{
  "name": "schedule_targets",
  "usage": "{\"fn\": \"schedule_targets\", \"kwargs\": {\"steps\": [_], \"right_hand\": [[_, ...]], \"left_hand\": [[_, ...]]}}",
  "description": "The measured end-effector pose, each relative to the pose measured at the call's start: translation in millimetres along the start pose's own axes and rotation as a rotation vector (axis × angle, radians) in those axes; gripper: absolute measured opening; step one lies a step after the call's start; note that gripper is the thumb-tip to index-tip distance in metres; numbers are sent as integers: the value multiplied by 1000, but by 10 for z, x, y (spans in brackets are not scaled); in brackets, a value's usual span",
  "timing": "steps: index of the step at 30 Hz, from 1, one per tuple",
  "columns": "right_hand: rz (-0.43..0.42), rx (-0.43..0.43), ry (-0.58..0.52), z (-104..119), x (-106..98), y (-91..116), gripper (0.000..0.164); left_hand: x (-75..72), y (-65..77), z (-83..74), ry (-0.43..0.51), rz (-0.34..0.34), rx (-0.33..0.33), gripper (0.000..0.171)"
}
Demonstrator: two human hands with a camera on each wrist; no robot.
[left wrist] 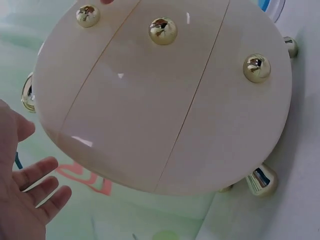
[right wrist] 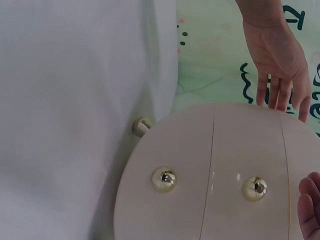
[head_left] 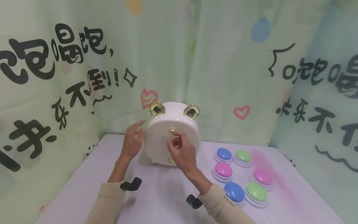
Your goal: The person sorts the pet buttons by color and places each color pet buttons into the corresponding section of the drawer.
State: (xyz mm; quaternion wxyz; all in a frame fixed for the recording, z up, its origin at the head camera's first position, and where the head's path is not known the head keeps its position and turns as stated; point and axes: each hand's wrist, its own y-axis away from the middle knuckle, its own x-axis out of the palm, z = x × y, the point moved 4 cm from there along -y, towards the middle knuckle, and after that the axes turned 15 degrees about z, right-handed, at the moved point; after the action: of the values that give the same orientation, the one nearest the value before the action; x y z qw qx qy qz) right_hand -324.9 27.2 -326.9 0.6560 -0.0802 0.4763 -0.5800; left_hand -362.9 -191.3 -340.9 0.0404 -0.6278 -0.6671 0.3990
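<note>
A cream-white round drawer box (head_left: pixel 159 140) stands upright on the table, with gold ears on top. The left wrist view shows two seams across its front (left wrist: pixel 130 110) and three gold knobs, one being the middle knob (left wrist: pixel 163 31). My left hand (head_left: pixel 132 141) is at the box's left side, fingers extended; whether they touch it, I cannot tell. My right hand (head_left: pixel 183 152) is in front of the box, its fingers loosely bent just below the top knob (head_left: pixel 172 131), holding nothing. It hides the middle knob in the head view.
Several push buttons with blue, green and pink tops, such as a pink button (head_left: pixel 223 170), stand on the table right of the box. A light curtain (head_left: pixel 218 77) with dark lettering surrounds the table (head_left: pixel 156 199) behind and at both sides.
</note>
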Motion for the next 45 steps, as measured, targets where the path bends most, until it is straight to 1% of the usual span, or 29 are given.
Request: {"fn": "schedule_targets", "kwargs": {"steps": [5,10,15,18,21,27,30,35,40,45], "right_hand": [[-35,-4,73,-41,-26,-63,29],[-46,-55,183,-68,-46,-123,28],[-58,-119,305,-105,-56,-185,25],[-77,-160,363,-121,-65,-221,23],[-77,-181,392,-127,-68,-253,21],[-27,-169,391,-122,-59,-304,20],[-14,-164,387,-123,-75,-297,19],[-9,-193,366,-99,-107,-260,20],[7,-228,326,-62,-119,-213,23],[11,-229,334,-26,-143,-146,24]], "left_hand": [[55,-13,-21,8,56,9,37],[58,-15,-71,13,96,22,39],[36,-26,-90,-12,115,50,41],[15,-29,-87,-34,147,58,43],[-16,-26,-73,-24,190,44,45],[-92,-19,-52,33,248,-9,44],[-94,-19,-59,52,272,-23,45],[-101,-14,-65,105,313,-54,46],[-142,-5,-60,126,301,-65,44],[-143,0,-44,138,297,-61,42]]}}
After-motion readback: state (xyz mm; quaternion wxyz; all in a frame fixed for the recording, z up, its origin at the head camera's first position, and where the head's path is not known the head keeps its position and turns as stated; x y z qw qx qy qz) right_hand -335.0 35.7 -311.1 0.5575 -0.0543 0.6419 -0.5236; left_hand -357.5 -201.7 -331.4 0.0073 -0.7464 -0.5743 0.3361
